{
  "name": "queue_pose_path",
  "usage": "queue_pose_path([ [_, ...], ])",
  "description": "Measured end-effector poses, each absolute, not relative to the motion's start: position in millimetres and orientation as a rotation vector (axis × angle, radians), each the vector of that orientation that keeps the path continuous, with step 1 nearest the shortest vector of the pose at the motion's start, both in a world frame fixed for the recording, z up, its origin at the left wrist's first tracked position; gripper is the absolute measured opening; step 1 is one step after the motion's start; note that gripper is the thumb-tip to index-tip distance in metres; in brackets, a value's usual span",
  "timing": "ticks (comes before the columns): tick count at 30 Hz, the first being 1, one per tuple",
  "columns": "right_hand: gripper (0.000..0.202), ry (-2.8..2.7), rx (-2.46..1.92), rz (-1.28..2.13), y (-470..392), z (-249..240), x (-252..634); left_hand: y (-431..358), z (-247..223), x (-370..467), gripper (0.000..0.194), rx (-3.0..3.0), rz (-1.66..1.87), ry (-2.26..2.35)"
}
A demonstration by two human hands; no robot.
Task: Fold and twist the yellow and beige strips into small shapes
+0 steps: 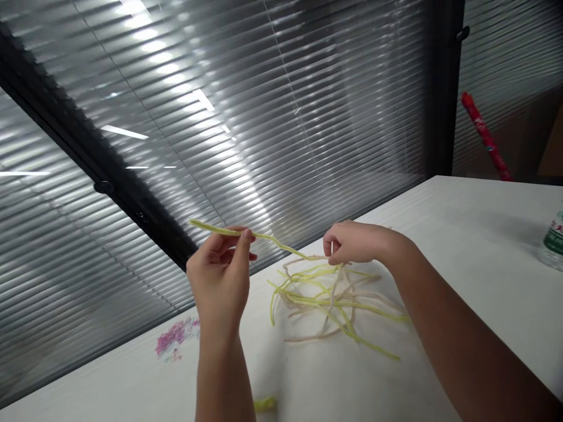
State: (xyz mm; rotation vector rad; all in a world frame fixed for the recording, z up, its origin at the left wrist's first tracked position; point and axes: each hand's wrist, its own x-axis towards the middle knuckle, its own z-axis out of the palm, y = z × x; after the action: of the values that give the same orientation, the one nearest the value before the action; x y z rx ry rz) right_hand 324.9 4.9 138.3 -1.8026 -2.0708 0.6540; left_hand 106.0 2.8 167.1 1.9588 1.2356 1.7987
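My left hand (222,272) is raised above the white table, thumb and fingers closed on a yellow yarn strand (278,241). One end of the strand sticks out to the left past my fingers; the other part slopes down to my right hand (358,241). That hand is pinched around the strand's far part, which looks paler there; the fingertips partly hide it. Just below my right hand lies a loose, tangled pile of yellow and beige yarn strands (347,303) on the table.
Beside my left forearm lies a yellow bundle (265,404), partly hidden. Pink and purple scribbles (173,339) mark the white table (466,258). A bottle with a green label (553,241) stands at the right edge. Glass with blinds (308,105) borders the table; a red stick-like object (486,136) leans beyond it.
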Motion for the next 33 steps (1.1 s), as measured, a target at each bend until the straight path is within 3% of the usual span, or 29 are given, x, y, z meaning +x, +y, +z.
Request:
queue_pose_path([
  [3, 0.005, -2.047, -1.915, 0.620, 8.7, 136.1, 325.0, 0.7, 168.7, 103.5, 0.018, 1.955, 1.823, 1.236],
  [15, 0.028, -1.891, -2.264, 0.495, 26.7, 119.2, 345.7, -8.7, 174.3, 101.8, 0.019, 1.960, 1.877, 1.251],
  [18, 0.029, -1.916, -1.995, 0.521, 24.3, 119.7, 349.5, -7.5, 173.5, 102.6, 0.020, 1.940, 1.862, 1.245],
  [23, 0.022, -1.915, -1.304, 0.890, 12.9, 129.7, 340.9, -6.1, 173.0, 103.7, 0.021, 1.874, 1.882, 1.238],
  [33, 0.027, -1.624, -0.965, 0.963, 2.9, 143.7, 332.3, -3.2, 172.5, 102.6, 0.021, 1.795, 1.896, 1.226],
])
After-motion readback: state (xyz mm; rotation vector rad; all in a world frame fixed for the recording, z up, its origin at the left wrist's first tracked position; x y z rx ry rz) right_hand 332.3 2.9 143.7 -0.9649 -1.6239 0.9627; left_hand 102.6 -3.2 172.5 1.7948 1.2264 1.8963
